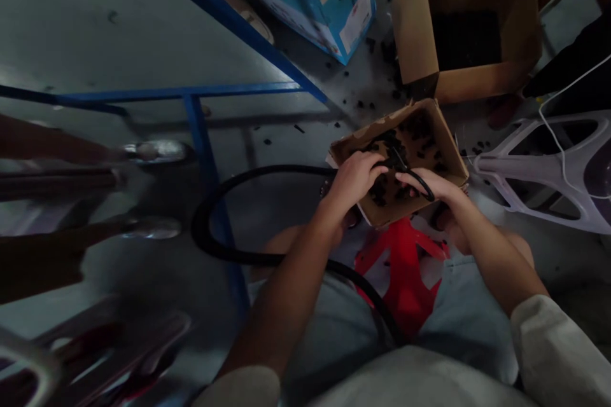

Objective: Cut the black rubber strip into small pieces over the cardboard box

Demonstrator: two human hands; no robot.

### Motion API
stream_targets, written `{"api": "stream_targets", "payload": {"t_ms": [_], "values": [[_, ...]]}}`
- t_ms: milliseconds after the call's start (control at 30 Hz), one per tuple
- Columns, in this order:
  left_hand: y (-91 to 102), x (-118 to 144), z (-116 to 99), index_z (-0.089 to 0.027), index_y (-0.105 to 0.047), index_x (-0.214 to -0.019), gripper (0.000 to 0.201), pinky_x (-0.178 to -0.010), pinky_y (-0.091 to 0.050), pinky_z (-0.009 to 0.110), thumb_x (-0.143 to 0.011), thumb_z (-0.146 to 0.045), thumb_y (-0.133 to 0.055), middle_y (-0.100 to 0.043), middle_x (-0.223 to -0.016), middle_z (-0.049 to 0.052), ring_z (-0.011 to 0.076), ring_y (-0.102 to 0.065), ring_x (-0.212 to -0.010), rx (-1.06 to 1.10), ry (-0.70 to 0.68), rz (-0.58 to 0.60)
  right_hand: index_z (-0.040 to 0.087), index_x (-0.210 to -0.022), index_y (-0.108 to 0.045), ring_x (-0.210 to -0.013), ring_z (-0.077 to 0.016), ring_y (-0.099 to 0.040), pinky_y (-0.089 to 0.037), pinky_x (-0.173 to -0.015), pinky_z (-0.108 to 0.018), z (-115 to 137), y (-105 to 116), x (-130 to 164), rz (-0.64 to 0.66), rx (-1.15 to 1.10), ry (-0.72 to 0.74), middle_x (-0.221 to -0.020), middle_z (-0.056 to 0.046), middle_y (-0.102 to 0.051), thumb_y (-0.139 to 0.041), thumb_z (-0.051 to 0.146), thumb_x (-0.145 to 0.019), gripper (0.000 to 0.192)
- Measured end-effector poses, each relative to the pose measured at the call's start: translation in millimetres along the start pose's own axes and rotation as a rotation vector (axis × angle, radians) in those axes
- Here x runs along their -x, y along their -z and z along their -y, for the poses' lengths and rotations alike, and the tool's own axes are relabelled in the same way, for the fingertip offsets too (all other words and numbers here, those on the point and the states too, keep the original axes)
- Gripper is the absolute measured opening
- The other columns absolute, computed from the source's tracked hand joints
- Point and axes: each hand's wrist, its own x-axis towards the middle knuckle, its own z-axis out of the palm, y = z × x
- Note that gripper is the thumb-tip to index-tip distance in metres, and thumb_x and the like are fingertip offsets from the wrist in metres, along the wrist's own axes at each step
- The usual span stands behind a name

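Left hand (356, 175) resting at the near-left edge of a small shallow cardboard tray (446, 146), fingers curled over a black cable end (396, 159) and closed on it. Right hand (432, 186) at the near edge of the same tray, fingers curled around a thin black loop of the cable (422, 181); extent of closure not clear. Tray: brown corrugated board, torn rim, tilted, holding many small dark moulded parts (420, 130). Tray sitting above a red plastic stool (403, 267) between the knees. Thick black rubber hose (224, 203), smooth and round, curving from the left hand across the lap. Larger open cardboard box (420, 32) beyond the tray; blue printed carton (334, 13) to its left; white plastic stool (539, 165) at right; blue metal frame (200, 133) at left.
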Motion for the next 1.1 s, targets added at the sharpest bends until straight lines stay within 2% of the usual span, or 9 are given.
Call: {"api": "stream_targets", "payload": {"t_ms": [167, 367, 533, 633, 700, 800, 900, 1100], "values": [[4.0, -1.1, 2.8, -0.018, -0.069, -0.114, 0.024, -0.101, -0.045, 0.04, -0.101, -0.033, -0.056, -0.071, -0.115, 0.01, 0.027, -0.06, -0.113, -0.016, 0.065, -0.021, 0.016, -0.067, -0.064, -0.042, -0.0115, -0.052, -0.039, -0.046, -0.022, -1.8, -11.0, -2.8, -0.088, 0.088, -0.076, -0.045, 0.001, -0.052, -0.058, 0.071, -0.091, 0.061], [4.3, 0.4, 3.0, -0.019, -0.067, -0.111, 0.02, -0.1, -0.045, 0.041, -0.099, -0.032, -0.058, -0.069, -0.11, 0.008, 0.0267, -0.057, -0.111, -0.016, 0.043, 0.037, 0.013, -0.087, -0.068, -0.058, -0.0128, -0.061, -0.045, -0.052, -0.022, 4.5, -7.2, 1.0, 0.038, -0.038, -0.062, -0.076, -0.004, -0.067, -0.051, 0.073, -0.094, 0.063], [6.7, 0.9, 0.0, -0.019, -0.067, -0.111, 0.02, -0.101, -0.044, 0.042, -0.097, -0.03, -0.059, -0.07, -0.113, 0.009, 0.0284, -0.058, -0.113, -0.045, 0.105, 0.059, 0.013, -0.072, -0.065, -0.047, -0.0103, -0.054, -0.04, -0.046, -0.02, 3.5, -2.1, 2.8, 0.021, 0.051, -0.152, -0.056, 0.0, -0.057, -0.061, 0.077, -0.085, 0.065], [9.0, 1.9, 1.7, -0.02, -0.069, -0.112, 0.021, -0.1, -0.045, 0.041, -0.097, -0.032, -0.06, -0.072, -0.115, 0.009, 0.0288, -0.059, -0.114, -0.029, 0.137, 0.09, 0.014, -0.078, -0.067, -0.052, -0.0117, -0.058, -0.044, -0.046, -0.02, 4.1, -1.4, 3.4, 0.134, 0.005, -0.144, -0.064, -0.002, -0.063, -0.068, 0.074, -0.083, 0.06], [9.9, 2.4, 3.7, -0.02, -0.071, -0.111, 0.022, -0.1, -0.046, 0.04, -0.096, -0.033, -0.061, -0.073, -0.115, 0.009, 0.0283, -0.062, -0.113, -0.006, 0.128, 0.112, 0.014, -0.084, -0.069, -0.056, -0.0132, -0.061, -0.048, -0.049, -0.021, 6.6, -3.3, 4.4, 0.173, -0.04, -0.131, -0.069, -0.003, -0.066, -0.064, 0.072, -0.087, 0.059], [10.5, 2.2, 6.4, -0.02, -0.072, -0.111, 0.024, -0.099, -0.047, 0.039, -0.096, -0.035, -0.06, -0.075, -0.114, 0.009, 0.0276, -0.065, -0.111, 0.031, 0.117, 0.114, 0.014, -0.08, -0.068, -0.05, -0.0132, -0.059, -0.046, -0.047, -0.022, 12.4, -8.6, 6.0, 0.104, -0.032, -0.164, -0.059, -0.002, -0.063, -0.06, 0.069, -0.092, 0.057], [10.6, 1.2, 8.9, -0.019, -0.073, -0.11, 0.026, -0.096, -0.048, 0.036, -0.098, -0.033, -0.055, -0.077, -0.111, 0.009, 0.0264, -0.067, -0.107, 0.07, 0.124, 0.091, 0.015, -0.07, -0.063, -0.045, -0.0116, -0.056, -0.044, -0.046, -0.021, 15.5, -12.7, 6.1, 0.065, -0.005, -0.195, -0.05, 0.001, -0.057, -0.069, 0.06, -0.091, 0.05], [6.5, 1.0, 14.8, -0.018, -0.072, -0.1, 0.027, -0.088, -0.049, 0.031, -0.099, -0.029, -0.046, -0.078, -0.097, 0.006, 0.0225, -0.07, -0.096, 0.133, 0.1, 0.15, 0.016, -0.077, -0.065, -0.051, -0.012, -0.059, -0.043, -0.048, -0.02, 2.9, -17.2, 1.9, 0.087, -0.079, -0.103, -0.057, 0.0, -0.062, -0.067, 0.054, -0.094, 0.042]]}}
